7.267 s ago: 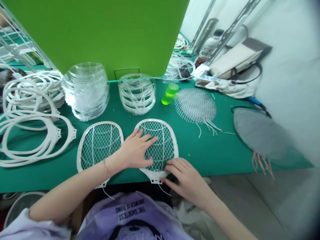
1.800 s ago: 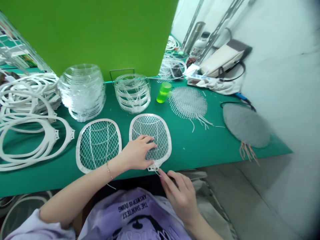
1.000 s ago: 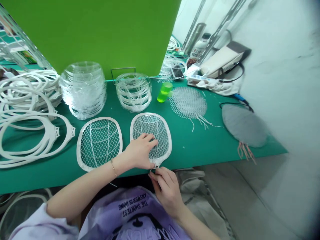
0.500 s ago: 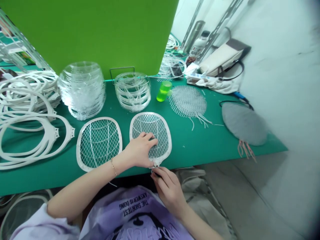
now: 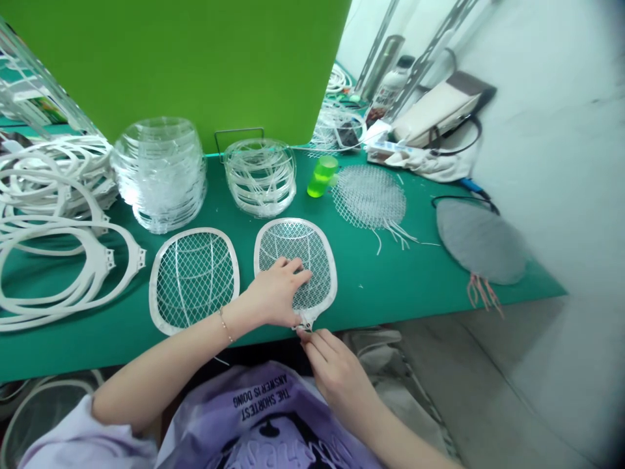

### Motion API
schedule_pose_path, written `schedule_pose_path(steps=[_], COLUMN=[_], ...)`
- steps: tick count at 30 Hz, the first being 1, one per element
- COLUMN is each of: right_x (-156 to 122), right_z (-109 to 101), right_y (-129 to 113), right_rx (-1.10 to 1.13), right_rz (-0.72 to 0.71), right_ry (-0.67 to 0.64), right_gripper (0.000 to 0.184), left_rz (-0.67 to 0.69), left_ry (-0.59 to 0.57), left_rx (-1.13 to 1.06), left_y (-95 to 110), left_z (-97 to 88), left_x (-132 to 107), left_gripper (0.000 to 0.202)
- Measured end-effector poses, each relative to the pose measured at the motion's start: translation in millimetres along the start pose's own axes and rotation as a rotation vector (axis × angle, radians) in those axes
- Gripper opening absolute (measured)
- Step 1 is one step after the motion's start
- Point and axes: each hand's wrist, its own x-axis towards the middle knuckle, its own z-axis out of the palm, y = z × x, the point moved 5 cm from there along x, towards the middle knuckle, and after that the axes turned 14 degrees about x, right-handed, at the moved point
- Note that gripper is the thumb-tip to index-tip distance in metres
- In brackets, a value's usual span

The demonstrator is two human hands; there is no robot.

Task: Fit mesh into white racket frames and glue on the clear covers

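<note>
A mosquito swatter head (image 5: pixel 317 251), a white rounded frame with metal mesh, lies at the table's front edge with its neck toward me. My left hand (image 5: pixel 279 292) rests on its mesh, fingers spread, the thumb down by the neck. Just below the neck, my right hand (image 5: pixel 332 365) is closed in a pinch at the fingertips. What it pinches is too small and hidden to name. Beside my left forearm lies a second mesh swatter head (image 5: pixel 194 277).
White frames (image 5: pixel 88 260) pile up at the left. Behind are a tall stack of clear rings (image 5: pixel 161 176) and a shorter stack (image 5: pixel 260 179). A green cylinder (image 5: pixel 322 176), round mesh sheets (image 5: pixel 371 195) and a grey disc-shaped pile (image 5: pixel 481 241) lie to the right. A green panel (image 5: pixel 185 65) stands behind.
My right hand has shifted slightly down and right at the neck, its fingertips still pinched. My left hand stays on the mesh. The view has moved a little.
</note>
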Motion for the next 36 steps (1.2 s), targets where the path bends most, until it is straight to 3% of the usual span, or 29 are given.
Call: schedule_pose_path(steps=[8,12,20,26,29,32,36], right_x=[18.3,19.8,6.5,23.6,26.9,13.5,-20.0], right_z=[-5.3,-10.4,-5.8,-5.8,-15.3,-31.6,-37.2], right_y=[12.8,12.8,-5.7,4.6,5.6,4.5,13.7], right_rx=[0.075,0.163,-0.083,-0.006,0.023,0.136,0.141], right_rz=[0.071,0.061,0.013,0.047,0.045,0.094,0.205], right_ry=[-0.248,-0.197,-0.083,-0.192,-0.227,-0.079,0.315], right_gripper=[0.036,0.037,0.035,0.043,0.028,0.010,0.027], left_rz=[-0.006,0.021,0.032,0.022,0.028,0.024,0.007], left_ry=[0.019,0.034,-0.019,-0.023,-0.016,0.001,0.009], left_rx=[0.025,0.031,0.076,0.084,0.063,-0.007,-0.050], left_y=[4.7,2.6,4.4,5.3,2.3,-0.8,-1.2], left_z=[1.3,1.2,0.0,-1.1,-3.3,-6.4,-7.4], left_x=[2.0,2.5,5.2,7.2,6.2,4.8,4.2], left_gripper=[0.057,0.055,0.065,0.067,0.066,0.066,0.063])
